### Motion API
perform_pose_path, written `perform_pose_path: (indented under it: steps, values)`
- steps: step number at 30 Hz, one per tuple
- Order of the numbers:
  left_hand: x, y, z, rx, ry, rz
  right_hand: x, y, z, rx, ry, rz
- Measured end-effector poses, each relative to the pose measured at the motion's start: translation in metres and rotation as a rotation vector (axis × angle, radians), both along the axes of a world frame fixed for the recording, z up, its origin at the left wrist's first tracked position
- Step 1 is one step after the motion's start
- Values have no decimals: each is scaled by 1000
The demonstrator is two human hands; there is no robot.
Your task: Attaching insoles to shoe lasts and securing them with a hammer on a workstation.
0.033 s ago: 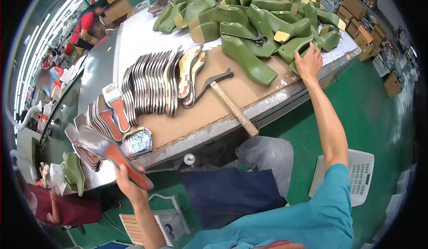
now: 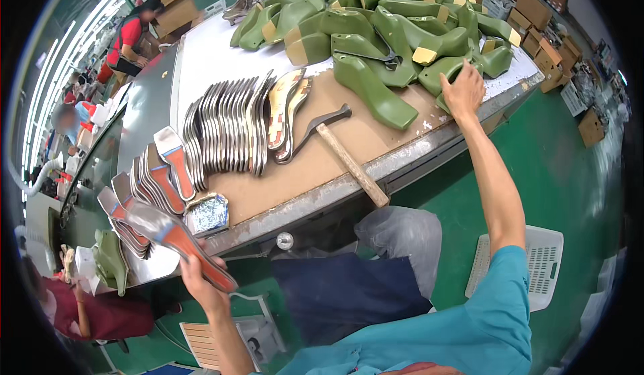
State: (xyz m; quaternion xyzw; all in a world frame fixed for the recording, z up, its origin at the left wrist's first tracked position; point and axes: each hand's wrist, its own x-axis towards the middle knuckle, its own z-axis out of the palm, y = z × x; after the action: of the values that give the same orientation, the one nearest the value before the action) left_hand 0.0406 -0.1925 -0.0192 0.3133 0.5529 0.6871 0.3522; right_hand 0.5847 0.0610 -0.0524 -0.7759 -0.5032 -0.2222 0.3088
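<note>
Left of the hammer (image 2: 351, 163), the left hand (image 2: 203, 285) has its fingers closed around an insole (image 2: 177, 237). Right of the hammer, the right hand's (image 2: 463, 94) fingers curl half open over a green shoe mould (image 2: 433, 75); gripping, I cannot tell.

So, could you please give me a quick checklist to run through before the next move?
1. Left hand gripping the grey-and-orange insole: ok.
2. Right hand firmly holding a green last: cannot tell; it is at the pile's near side, but the grip is unclear.
3. Hammer wholly on the table: not ok; its handle end juts past the near edge.
4. Long row of insoles lined up: ok, side by side.
5. White basket on the floor: ok.
</note>
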Motion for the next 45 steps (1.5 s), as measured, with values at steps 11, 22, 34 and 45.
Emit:
perform_pose_path:
  steps: [11, 22, 34, 45]
  values:
    - [42, -61, -40, -40, -121, 8, -51, 56, 18, -500, 24, -309]
    - [63, -69, -44, -81, -245, -117, -1, 69, 33, 4, 838, -70]
    - [103, 3, -12, 61, -381, -488, -141, -152, 100, 290, 1325, 1097]
    - [88, 4, 7, 266, -1065, -484, -284, -231, 34, -542, 1350, 1355]
